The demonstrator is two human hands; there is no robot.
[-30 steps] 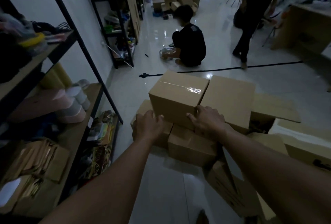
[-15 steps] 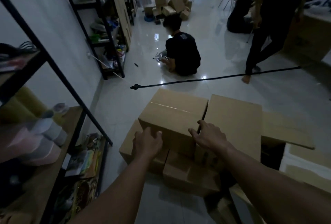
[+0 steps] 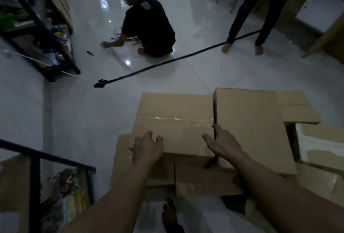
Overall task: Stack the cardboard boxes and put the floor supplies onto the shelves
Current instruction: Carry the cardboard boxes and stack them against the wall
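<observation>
A taped cardboard box (image 3: 173, 113) sits on top of lower cardboard boxes (image 3: 204, 180) on the floor. A second, larger box (image 3: 247, 121) stands tight against its right side. My left hand (image 3: 147, 149) rests on the taped box's near left corner with bent fingers. My right hand (image 3: 223, 145) lies on its near right edge, fingers fairly straight, the index finger reaching into the gap between the two boxes. Neither hand wraps round the box.
A black metal shelf (image 3: 35, 160) with bagged supplies stands at lower left, another shelf (image 3: 46, 33) at far left. A black strap (image 3: 167, 61) crosses the tiles. One person (image 3: 149, 28) crouches ahead; another (image 3: 260, 9) stands at right. More boxes (image 3: 320, 143) lie right.
The view has tipped down and closer over the boxes. My hands have shifted from the taped box's front face up onto its top near edge. The crouching person now reaches left.
</observation>
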